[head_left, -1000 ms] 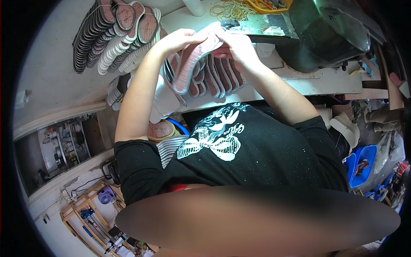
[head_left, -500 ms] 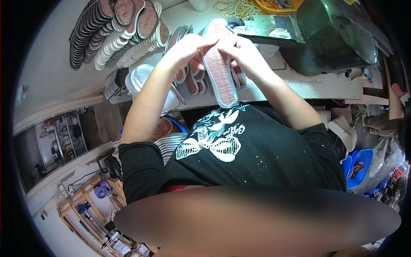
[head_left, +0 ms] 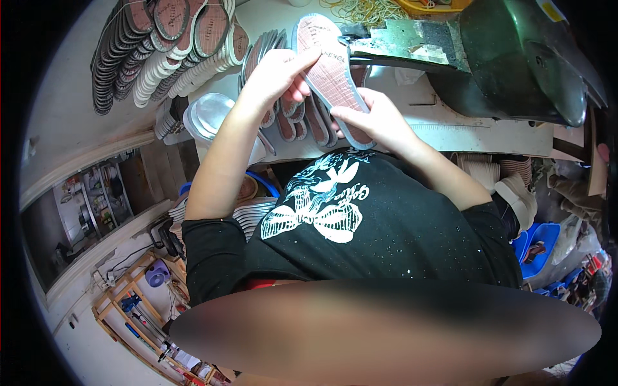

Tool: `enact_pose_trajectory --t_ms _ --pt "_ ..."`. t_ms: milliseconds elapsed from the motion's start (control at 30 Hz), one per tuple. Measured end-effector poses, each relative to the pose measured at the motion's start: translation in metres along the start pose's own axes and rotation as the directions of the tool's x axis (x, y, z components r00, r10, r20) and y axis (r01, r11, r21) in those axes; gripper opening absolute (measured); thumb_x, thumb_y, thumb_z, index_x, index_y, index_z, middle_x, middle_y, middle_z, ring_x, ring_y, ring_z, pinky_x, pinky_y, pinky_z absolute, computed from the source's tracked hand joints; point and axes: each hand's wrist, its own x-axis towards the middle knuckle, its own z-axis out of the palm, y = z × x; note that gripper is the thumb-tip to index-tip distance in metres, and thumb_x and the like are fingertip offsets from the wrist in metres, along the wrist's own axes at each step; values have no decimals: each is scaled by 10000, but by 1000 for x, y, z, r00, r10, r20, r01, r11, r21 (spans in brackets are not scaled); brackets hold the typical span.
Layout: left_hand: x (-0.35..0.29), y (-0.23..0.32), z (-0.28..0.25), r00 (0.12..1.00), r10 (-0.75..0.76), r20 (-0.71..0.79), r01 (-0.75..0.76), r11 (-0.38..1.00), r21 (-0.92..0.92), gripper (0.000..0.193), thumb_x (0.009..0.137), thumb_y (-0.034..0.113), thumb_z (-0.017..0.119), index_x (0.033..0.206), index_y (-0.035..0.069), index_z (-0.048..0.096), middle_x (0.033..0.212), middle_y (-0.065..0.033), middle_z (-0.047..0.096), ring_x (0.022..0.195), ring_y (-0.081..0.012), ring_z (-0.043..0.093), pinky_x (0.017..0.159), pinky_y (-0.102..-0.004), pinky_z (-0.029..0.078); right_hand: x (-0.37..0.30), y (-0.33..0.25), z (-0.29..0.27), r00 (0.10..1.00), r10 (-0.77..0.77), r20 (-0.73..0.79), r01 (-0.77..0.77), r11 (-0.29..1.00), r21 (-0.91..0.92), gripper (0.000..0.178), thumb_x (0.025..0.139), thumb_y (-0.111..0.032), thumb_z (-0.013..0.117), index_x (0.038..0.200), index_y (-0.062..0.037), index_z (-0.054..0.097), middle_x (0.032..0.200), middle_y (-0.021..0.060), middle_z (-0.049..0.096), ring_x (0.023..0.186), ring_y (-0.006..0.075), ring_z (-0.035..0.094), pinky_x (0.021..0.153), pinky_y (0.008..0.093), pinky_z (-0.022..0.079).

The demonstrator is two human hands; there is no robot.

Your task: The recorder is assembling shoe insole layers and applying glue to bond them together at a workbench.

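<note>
Between my hands is a shoe insole (head_left: 338, 80) with a pinkish-brown patterned face and a grey bound edge. It leans, its wide end at the far side and its narrow end close to my shirt. My left hand (head_left: 283, 76) grips the left edge of the wide part, thumb on top. Lower down, my right hand (head_left: 370, 119) pinches the right edge near the narrow end, thumb on the face. The insole's far right edge meets the tip of a green machine's arm (head_left: 402, 45); whether they touch I cannot tell. Several similar insoles (head_left: 286, 125) lie beneath on the white table.
Long stacked rows of insoles (head_left: 183, 55) stand at the far left. A clear round plastic container (head_left: 212, 114) sits by my left forearm. The machine's large green body (head_left: 502, 61) fills the far right, with yellowish cords (head_left: 364, 11) behind its arm. A blue bin (head_left: 537, 248) is at lower right.
My right hand has moved from the insole's upper part down toward its narrow end. The insole has tilted, its wide end shifting left and away, its narrow end right.
</note>
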Motion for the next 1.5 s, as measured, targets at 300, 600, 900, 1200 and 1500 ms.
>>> enact_pose_trajectory --t_ms 300,600,900,1200,1500 --pt "25 3 -17 988 136 -78 -123 981 148 502 808 503 629 589 54 586 453 0 491 355 -70 426 358 -210 330 2 -15 -8 998 58 0 -58 997 49 278 898 -236 592 1001 22 577 753 84 639 613 111 618 580 215 499" --pt "-13 -14 4 895 337 -291 -443 600 -666 332 905 175 519 1120 -77 539 910 -158 654 840 -229 660 747 -315 532 -6 -28 34 996 -61 65 62 998 0 241 861 -251 651 944 -26 630 742 -9 603 639 40 520 571 201 421" --pt "-85 0 33 760 497 -418 -649 614 -449 202 854 109 595 1002 -27 619 916 -66 649 798 -124 617 720 -251 489 -7 -70 38 843 -531 -83 483 816 -318 106 807 -85 701 835 5 650 729 2 628 636 36 558 575 180 456" --pt "-101 -4 45 638 623 -452 -701 713 -5 217 872 197 602 881 -17 636 694 -94 648 622 -151 628 580 -289 486 -14 -89 37 869 -493 51 434 708 -557 124 816 -91 655 825 32 667 628 48 624 554 74 580 544 204 468" --pt "-95 -10 59 562 638 -526 -695 709 118 220 863 196 600 886 -19 638 709 -112 653 666 -197 654 598 -304 494 -8 -78 43 774 -626 97 444 427 -787 122 749 -109 672 735 4 628 643 60 622 536 127 592 528 242 480"
